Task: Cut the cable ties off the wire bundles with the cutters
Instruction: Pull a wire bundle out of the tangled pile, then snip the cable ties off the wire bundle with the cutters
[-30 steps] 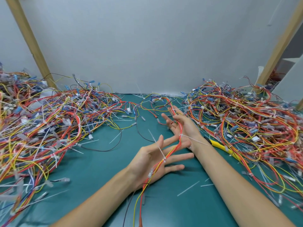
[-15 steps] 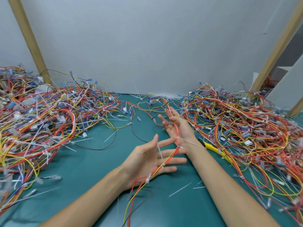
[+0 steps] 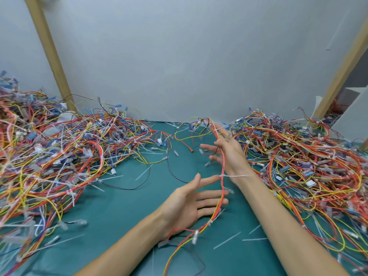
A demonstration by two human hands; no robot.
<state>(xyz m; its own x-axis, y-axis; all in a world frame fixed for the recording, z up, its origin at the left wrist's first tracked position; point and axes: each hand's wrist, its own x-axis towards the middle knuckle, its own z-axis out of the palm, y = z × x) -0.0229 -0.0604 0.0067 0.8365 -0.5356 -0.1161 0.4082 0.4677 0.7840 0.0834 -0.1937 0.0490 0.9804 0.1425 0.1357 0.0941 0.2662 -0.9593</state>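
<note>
With the left hand (image 3: 189, 204) and right hand (image 3: 229, 154) both spread open and the wire bundle (image 3: 222, 186) only draped across their fingers, pinch it beside the white cable tie (image 3: 221, 176), then fetch what seem to be the yellow cutters (image 3: 279, 197) beside the right forearm.

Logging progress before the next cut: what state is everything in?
Left hand: open, bundle draped across straight fingers.
Right hand: open, fingers spread, bundle crossing it.
Wire bundle: strung between both hands, ties on.
Cable tie: uncut, tail sticking right.
Cutters: lying on the mat, unheld, mostly hidden.
</note>
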